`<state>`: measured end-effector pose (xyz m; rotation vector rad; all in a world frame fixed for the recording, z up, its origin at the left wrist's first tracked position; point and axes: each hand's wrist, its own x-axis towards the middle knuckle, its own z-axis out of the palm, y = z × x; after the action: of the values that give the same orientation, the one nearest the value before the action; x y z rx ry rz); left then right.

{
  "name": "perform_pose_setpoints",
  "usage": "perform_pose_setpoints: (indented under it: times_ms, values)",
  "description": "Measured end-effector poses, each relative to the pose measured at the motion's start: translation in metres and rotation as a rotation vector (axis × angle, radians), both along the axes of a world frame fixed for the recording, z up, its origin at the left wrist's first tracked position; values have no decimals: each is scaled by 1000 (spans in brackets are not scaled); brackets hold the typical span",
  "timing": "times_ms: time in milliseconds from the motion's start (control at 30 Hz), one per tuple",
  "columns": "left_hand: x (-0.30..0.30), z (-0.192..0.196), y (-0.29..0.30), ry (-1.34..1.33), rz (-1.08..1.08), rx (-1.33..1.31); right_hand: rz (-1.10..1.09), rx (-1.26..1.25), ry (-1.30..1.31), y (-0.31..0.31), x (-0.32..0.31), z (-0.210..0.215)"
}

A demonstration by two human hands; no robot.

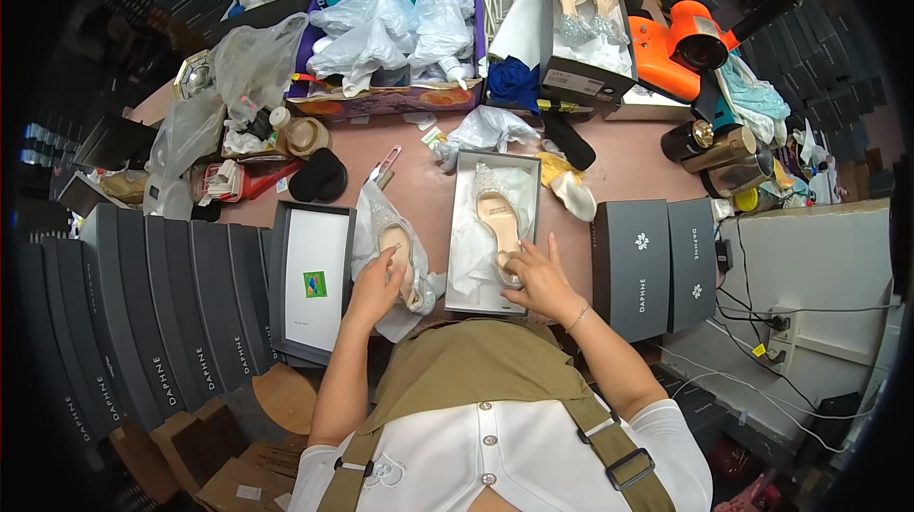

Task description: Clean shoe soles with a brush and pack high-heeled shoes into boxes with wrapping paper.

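Two pale, high-heeled shoes lie side by side on the pink surface (pixel 367 131), directly in front of the seated person. The unboxed shoe (pixel 393 244) rests on white wrapping paper (pixel 369 212). The boxed shoe (pixel 495 210), its toe decorated with glitter, lies on tissue (pixel 464 255) inside an open grey box (pixel 471 303). Both toes point away from the person.

Left hand (pixel 374 293): placed over the unboxed shoe, fingertips on its insole, fingers slightly apart. From here I cannot tell whether they grip it.

Right hand (pixel 545 284): at the heel end of the boxed shoe. Thumb and forefinger are set at the heel, with the other fingers fanned outward. I cannot tell whether the heel is pinched.

Adjacent items: left of the unboxed shoe, a box lid (pixel 307 236) lies with its white inside upward and carries a green packet (pixel 315 285). Right of the right hand stand grey shoe boxes (pixel 632 269). At the rear, a purple carton (pixel 381 101) holds plastic bags (pixel 386 31), and an orange blower (pixel 666 60) occupies the right side.
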<state>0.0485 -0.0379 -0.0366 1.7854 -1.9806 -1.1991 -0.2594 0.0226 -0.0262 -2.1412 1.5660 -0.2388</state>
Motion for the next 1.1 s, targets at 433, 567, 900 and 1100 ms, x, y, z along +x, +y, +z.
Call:
perform_pose_setpoints:
  times_ms: [433,567,900,1100]
  values:
    - [-28,11,6,255,71,-279,-336,-223,-133,-154,-37,2]
    - [-59,24,-27,245,-13,-363,-479,-181,113,-226,-54,-74]
    - [-90,14,-105,293,106,-483,-255,127,-659,-148,-30,-4]
    - [-49,-7,-96,715,57,165,-417,419,-826,-95,-52,27]
